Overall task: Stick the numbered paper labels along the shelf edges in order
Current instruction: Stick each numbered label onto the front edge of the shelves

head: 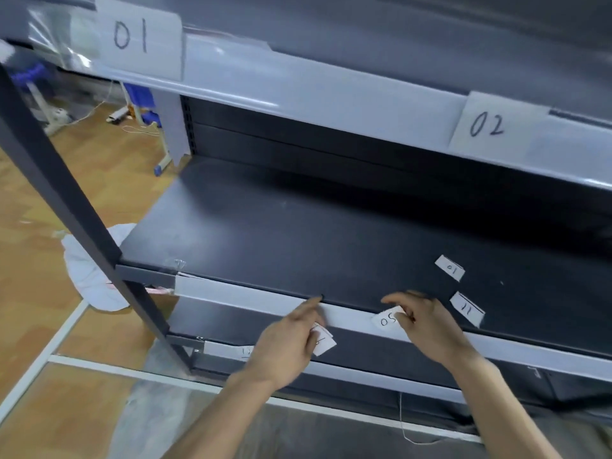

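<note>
**A:** The upper shelf edge [331,94] already carries label 01 [132,38] and label 02 [486,125], well apart. What worries you lower down?

**B:** The middle shelf edge [238,294]. It is a narrow, slanted strip, so a paper set crooked would likely overhang and peel.

**A:** And the hands?

**B:** The left hand [288,342] has its index finger straight, touching that strip, while its other fingers curl round spare labels [324,342] whose numbers I cannot read. If that grip loosens, they could drop to the floor. The right hand [427,326] pinches label 05 [388,319] by its right end, against the strip and tilted. Pressed down like that, it would stick askew.

**A:** Is the order at risk?

**B:** Possibly. I see no 03 or 04 on this strip, so 05 may be going on too far left or too early.

**A:** The smallest bits?

**B:** Label 11 [467,309] lies loose on the shelf just beside the right hand. Another loose label [449,268] sits near it, reading 01 or 10. A careless wrist could sweep both away.
</note>
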